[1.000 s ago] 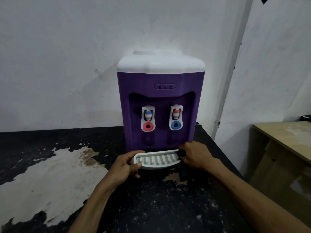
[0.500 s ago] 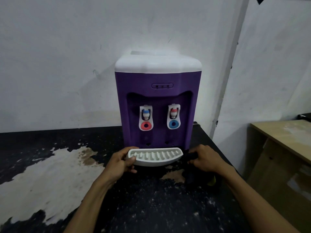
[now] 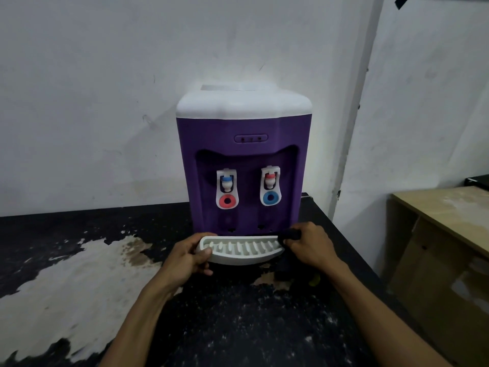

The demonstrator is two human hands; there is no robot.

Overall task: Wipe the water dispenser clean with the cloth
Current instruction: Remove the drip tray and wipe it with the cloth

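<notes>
Purple water dispenser stands on worn black table against white wall.

The water dispenser has a purple body and a white top; its two white taps carry a blue cap over a red ring and a red cap over a blue ring. The slotted drip tray is white, the cloth dark. The table is black, speckled white, with a large pale worn patch.

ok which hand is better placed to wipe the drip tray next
Right. The right hand already holds the dark cloth at the drip tray's right end, while the left hand grips its left end, steadying it.
</notes>
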